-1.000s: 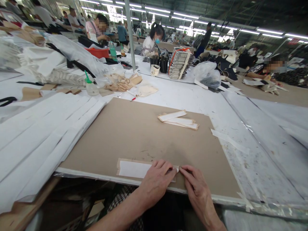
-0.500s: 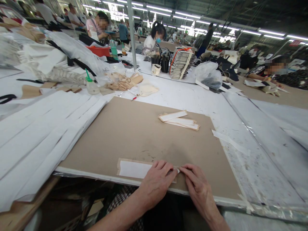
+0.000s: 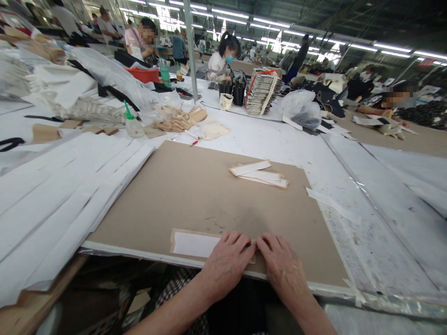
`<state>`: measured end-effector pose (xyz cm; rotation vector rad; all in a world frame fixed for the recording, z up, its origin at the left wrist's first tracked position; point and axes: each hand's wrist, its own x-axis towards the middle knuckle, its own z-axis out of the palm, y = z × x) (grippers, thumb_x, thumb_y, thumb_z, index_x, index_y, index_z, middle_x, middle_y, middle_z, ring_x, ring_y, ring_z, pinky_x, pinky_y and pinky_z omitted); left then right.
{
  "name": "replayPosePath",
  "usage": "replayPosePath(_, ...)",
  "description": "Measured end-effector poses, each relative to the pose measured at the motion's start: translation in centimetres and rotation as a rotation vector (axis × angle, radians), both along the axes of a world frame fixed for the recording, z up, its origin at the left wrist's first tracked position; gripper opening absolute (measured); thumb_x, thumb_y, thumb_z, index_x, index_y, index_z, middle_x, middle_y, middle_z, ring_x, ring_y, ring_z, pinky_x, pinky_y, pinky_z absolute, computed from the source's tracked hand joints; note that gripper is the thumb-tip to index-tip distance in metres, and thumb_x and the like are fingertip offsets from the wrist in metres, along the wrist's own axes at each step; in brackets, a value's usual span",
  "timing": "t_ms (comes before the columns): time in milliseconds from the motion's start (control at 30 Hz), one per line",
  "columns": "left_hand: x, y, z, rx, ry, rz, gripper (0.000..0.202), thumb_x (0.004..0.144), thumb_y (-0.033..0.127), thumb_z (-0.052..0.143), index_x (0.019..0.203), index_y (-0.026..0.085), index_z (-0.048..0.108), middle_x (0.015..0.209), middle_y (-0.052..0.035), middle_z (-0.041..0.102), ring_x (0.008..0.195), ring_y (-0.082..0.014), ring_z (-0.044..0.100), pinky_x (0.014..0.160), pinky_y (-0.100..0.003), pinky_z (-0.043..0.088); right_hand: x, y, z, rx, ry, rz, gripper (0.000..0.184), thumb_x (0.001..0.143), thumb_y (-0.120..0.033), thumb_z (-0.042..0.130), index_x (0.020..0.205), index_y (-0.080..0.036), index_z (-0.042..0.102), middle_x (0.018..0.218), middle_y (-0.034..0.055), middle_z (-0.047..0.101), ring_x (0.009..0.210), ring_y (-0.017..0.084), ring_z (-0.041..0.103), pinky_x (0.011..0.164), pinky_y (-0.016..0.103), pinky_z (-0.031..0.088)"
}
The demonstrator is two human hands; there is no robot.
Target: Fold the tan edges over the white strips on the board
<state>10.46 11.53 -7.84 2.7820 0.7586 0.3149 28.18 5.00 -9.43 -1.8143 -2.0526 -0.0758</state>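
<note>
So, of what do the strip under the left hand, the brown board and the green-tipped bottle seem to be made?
Strip: likely matte paper, white and flat, on unclear tan backing.
Brown board: probably dull cardboard, flat and plain.
Bottle: probably plastic, smooth and translucent.

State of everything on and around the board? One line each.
Left hand: on the strip, fingers bent
Right hand: at strip's right end, fingers bent
Strip: flat, partly covered
Strip pile: loose, overlapping
Board: flat
Squeeze bottle: upright
Bundle: strapped
Plastic bag: crumpled
</note>
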Motion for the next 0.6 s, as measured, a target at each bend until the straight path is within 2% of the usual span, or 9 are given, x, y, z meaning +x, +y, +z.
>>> replayPosePath(200, 0.1, -0.1, -0.2, 0.023, 0.001, 0.031, 0.022, 0.095, 0.017, 0.051, 0.116, 0.022, 0.054, 0.106, -0.0045, 0.055, 0.097, -0.0213, 0.048, 0.087, -0.037, 0.041, 1.2, 0.0, -0.2, 0.044, 0.185, -0.014, 0.028, 0.087, -0.008, 0.039, 0.098, -0.023, 0.059, 0.106, 0.0067, 0.062, 0.1, 0.02, 0.06, 0.086, 0.035, 0.054)
replayPosePath(300, 0.1, -0.1, -0.2, 0.02, -0.021, 0.02, 0.019, 0.096, 0.019, 0.05, 0.113, 0.023, 0.055, 0.105, -0.0046, 0.055, 0.097, -0.0216, 0.048, 0.087, -0.036, 0.04, 1.3, -1.0, -0.7, 0.071, 0.29, -0.033, 0.023, 0.093, -0.012, 0.038, 0.095, -0.022, 0.059, 0.11, 0.0078, 0.061, 0.103, 0.019, 0.061, 0.087, 0.033, 0.054)
replayPosePath(400, 0.0, -0.1, -0.1, 0.007, -0.027, 0.011, 0.017, 0.095, 0.018, 0.05, 0.111, 0.022, 0.056, 0.106, -0.0042, 0.056, 0.098, -0.0218, 0.047, 0.086, -0.036, 0.04, 0.8, -2.3, -1.4, 0.101, 0.374, -0.028, 0.026, 0.094, -0.012, 0.039, 0.101, -0.023, 0.061, 0.114, 0.0089, 0.059, 0.107, 0.02, 0.059, 0.089, 0.035, 0.053)
replayPosePath(600, 0.0, -0.1, 0.0, -0.017, -0.037, 0.017, 0.018, 0.094, 0.015, 0.05, 0.11, 0.022, 0.057, 0.105, -0.0039, 0.056, 0.099, -0.0219, 0.047, 0.087, -0.037, 0.041, 0.1, -3.0, -2.3, 0.147, 0.29, 0.014, 0.038, 0.092, -0.006, 0.041, 0.117, -0.027, 0.062, 0.115, 0.0081, 0.059, 0.107, 0.021, 0.057, 0.09, 0.038, 0.051)
